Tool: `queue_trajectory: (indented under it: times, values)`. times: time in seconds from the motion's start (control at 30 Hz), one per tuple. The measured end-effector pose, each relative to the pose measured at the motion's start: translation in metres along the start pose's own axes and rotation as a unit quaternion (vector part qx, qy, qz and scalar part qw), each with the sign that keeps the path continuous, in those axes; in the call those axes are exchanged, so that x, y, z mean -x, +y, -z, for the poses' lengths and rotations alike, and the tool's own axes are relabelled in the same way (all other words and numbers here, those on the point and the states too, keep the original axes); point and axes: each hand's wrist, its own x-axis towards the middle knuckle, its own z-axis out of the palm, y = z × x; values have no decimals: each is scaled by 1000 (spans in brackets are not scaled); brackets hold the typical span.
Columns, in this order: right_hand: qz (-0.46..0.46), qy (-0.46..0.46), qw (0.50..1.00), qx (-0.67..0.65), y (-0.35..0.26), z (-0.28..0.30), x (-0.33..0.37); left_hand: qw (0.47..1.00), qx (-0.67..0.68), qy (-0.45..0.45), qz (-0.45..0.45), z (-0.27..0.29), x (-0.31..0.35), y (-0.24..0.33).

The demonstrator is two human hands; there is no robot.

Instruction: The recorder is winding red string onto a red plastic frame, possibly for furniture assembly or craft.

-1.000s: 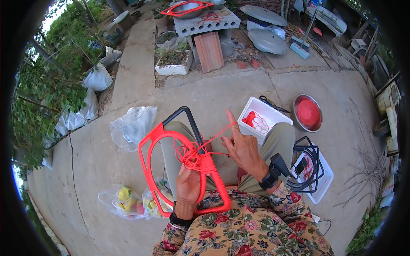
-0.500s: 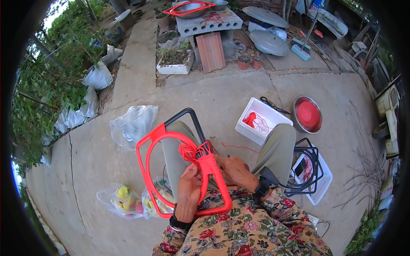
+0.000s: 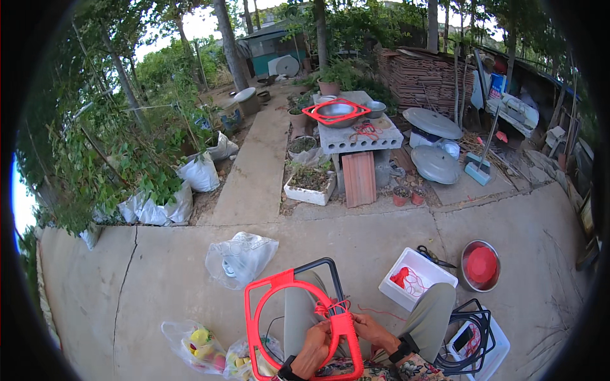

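Note:
A squarish black metal frame with a ring inside stands tilted over my knees, mostly wrapped in red cord [image 3: 270, 280]. Its upper right corner is bare black metal [image 3: 337, 279]. A loose bundle of red cord [image 3: 329, 308] hangs at the right side, where the wrapping ends. My left hand [image 3: 316, 344] reaches through the frame and is closed around its lower right part, fingertips partly hidden. Beside the wrapped right bar, my right hand [image 3: 375, 333] pinches at the cord. A thin red strand [image 3: 381, 311] trails off to the right.
A white foam box [image 3: 397, 293] holds red cord, with scissors [image 3: 435, 256] and a metal bowl [image 3: 471, 279] beyond. Black frames [image 3: 488, 340] lie over a white tray at right. Plastic bags [image 3: 241, 260] lie left. A wrapped frame [image 3: 318, 114] rests on the far block table.
The view has tilted up, showing more trees and yard. Both hands and the frame sit lower in view. My left hand has shifted from the loose bundle down along the wrapped bar.

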Motion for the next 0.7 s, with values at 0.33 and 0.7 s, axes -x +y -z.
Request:
queue_trajectory:
  times: [0.33, 0.7]
  values:
    - [14, 71, 986, 148, 14, 22, -4, 998, -57, -21, -6, -7, 4, -6]
    - [115, 143, 781, 597, -59, 25, -10, 972, -64, 30, -223, -32, 15, 12]
